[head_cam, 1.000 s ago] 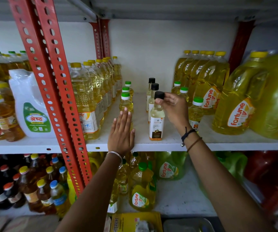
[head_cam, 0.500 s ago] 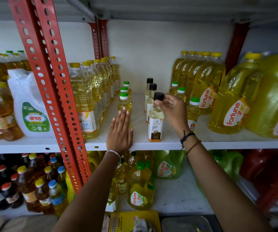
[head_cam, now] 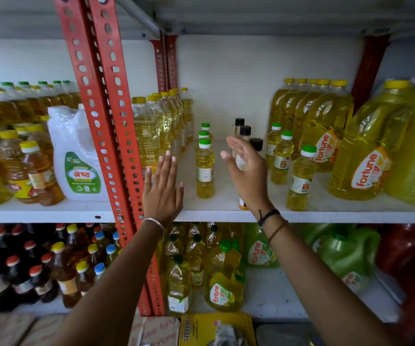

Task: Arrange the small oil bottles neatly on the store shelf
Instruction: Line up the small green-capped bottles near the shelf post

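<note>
On the white middle shelf (head_cam: pixel 226 216) stand small oil bottles in rows running front to back. A left row of green-capped bottles (head_cam: pixel 204 168) stands beside a middle row of black-capped bottles (head_cam: pixel 245 132). A right row of green-capped bottles (head_cam: pixel 301 178) stands further over. My left hand (head_cam: pixel 162 188) is flat and open at the shelf's front, left of the first green-capped bottle. My right hand (head_cam: pixel 247 171) is open with fingers spread, in front of the front black-capped bottle (head_cam: pixel 256 144) and hiding most of it. It holds nothing.
Tall yellow-capped oil bottles (head_cam: pixel 149 133) line the left, by the red perforated upright (head_cam: pixel 109 121). Large Fortune jugs (head_cam: pixel 366 156) crowd the right. A white jug (head_cam: pixel 76 158) and amber bottles sit in the left bay. The lower shelf holds more bottles (head_cam: pixel 224 278).
My right hand has let go of the front black-capped bottle's cap and opened, shifting left. My left hand has slid left, uncovering the front green-capped bottle.
</note>
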A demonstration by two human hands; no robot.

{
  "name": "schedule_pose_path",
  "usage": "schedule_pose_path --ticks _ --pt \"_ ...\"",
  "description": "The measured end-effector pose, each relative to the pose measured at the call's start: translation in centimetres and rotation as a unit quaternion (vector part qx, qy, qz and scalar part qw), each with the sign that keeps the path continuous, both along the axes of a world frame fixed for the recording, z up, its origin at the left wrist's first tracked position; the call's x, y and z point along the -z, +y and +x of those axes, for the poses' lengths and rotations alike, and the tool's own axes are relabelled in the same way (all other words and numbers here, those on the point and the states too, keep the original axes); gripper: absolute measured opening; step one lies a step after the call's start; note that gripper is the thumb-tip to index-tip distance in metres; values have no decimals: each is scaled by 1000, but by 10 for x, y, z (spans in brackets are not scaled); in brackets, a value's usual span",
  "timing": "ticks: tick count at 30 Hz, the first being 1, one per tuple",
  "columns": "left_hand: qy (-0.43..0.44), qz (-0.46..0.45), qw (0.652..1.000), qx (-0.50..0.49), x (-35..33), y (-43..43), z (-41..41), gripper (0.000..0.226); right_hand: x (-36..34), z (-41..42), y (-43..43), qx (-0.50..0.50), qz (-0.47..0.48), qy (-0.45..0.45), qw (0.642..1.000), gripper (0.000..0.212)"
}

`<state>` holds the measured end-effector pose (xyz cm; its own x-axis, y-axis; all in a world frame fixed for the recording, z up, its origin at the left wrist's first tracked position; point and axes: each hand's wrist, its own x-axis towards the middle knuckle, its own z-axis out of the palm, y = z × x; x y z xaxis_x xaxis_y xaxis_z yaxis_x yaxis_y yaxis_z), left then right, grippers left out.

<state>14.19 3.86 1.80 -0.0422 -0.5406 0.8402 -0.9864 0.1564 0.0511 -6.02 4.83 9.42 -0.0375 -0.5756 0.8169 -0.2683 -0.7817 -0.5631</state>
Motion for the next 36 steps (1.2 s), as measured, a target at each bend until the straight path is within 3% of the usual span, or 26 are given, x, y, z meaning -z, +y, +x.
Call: schedule_pose_path --ticks 10,19,25,27,32,36 --pt "-60 -1 997 -38 10 -12 25 61 4 50 -51 -13 224 36 974 51" --pt "-62 -38 996 -49 16 -19 25 62 6 58 -69 28 219 -8 975 28" --pt "-64 -40 996 -45 15 -18 26 62 1 60 -68 51 223 -3 973 39" --pt "-67 -40 996 -46 15 -19 26 62 0 57 -68 41 236 3 971 41" --pt "-67 -44 996 -44 15 -19 27 62 3 48 -62 -24 252 11 967 18" --pt "-67 -47 996 -43 15 -19 27 62 2 48 -58 -15 247 -2 969 22"
